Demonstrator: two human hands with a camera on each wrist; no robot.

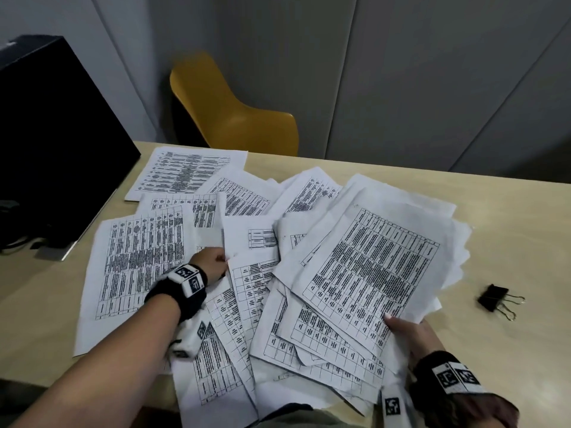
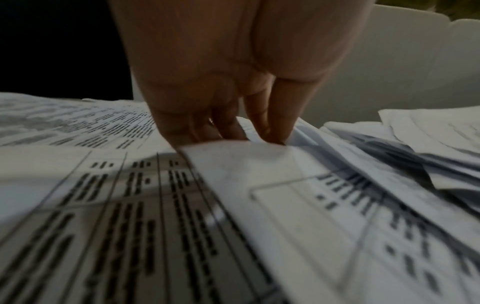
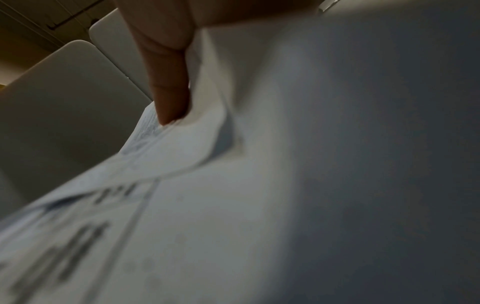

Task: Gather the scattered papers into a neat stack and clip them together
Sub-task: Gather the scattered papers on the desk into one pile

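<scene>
Several printed table sheets (image 1: 140,257) lie scattered and overlapping on the beige table (image 1: 519,230). At the right my right hand (image 1: 411,332) grips a fanned bundle of papers (image 1: 370,267), thumb on top, its edge lifted off the table. In the right wrist view the thumb (image 3: 168,92) presses on that bundle (image 3: 233,205). Near the middle of the pile my left hand (image 1: 211,262) holds the edge of one sheet (image 1: 247,242). In the left wrist view its fingertips (image 2: 228,125) are hidden behind a raised paper corner (image 2: 241,164). A black binder clip (image 1: 494,299) lies right of the bundle.
A dark monitor (image 1: 55,134) stands at the table's left end on its base (image 1: 52,251). A yellow chair (image 1: 234,118) sits behind the far edge, with grey wall panels beyond. Some sheets hang over the near table edge (image 1: 216,396).
</scene>
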